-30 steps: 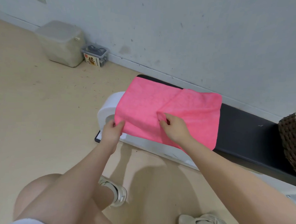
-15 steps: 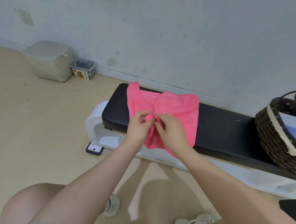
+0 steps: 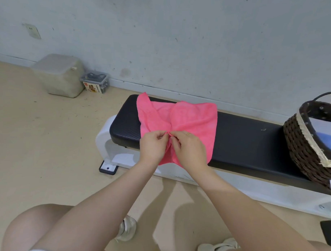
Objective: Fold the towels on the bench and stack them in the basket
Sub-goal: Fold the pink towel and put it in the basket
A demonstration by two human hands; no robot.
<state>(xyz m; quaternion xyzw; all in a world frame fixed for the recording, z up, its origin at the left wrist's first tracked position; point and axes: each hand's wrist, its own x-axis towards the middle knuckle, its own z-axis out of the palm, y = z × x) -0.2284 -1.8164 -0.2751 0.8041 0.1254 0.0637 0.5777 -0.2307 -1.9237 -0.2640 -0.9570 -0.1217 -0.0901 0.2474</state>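
While the pink towel [image 3: 191, 118] lies draped across the left part of the black bench [image 3: 241, 141], both hands meet over its near edge. Left hand [image 3: 152, 145]: fingers curled, thumb and forefinger pinching a bit of pink cloth at the middle. Right hand [image 3: 190, 150]: same pinch, fingers curled onto the cloth, ring [image 3: 187, 133] on one finger. The two pinch points are touching or just beside each other; which one cannot be told.

Towel state: bunched toward the pinch, two lobes fanning up and out from it. Far-left corner sticks up near the bench's back edge, far-right corner lies flat on the pad. A bit of the near edge hangs below the hands over the bench front.

Bench: black pad on a white frame [image 3: 104, 140], standing along the wall [image 3: 182, 41]. Wicker basket [image 3: 306, 151] sits on the right end of the pad, well apart from the towel, cut off by the picture's edge. It has a pale trim round the rim and a dark handle; something blue and white shows inside, too little in view to say what.

On the floor [image 3: 38, 139] by the wall, left of the bench: a pale grey box [image 3: 59, 74], and a small clear container [image 3: 95, 82] with a red and yellow label just beside it. The person's knees and light shoes show at the bottom.
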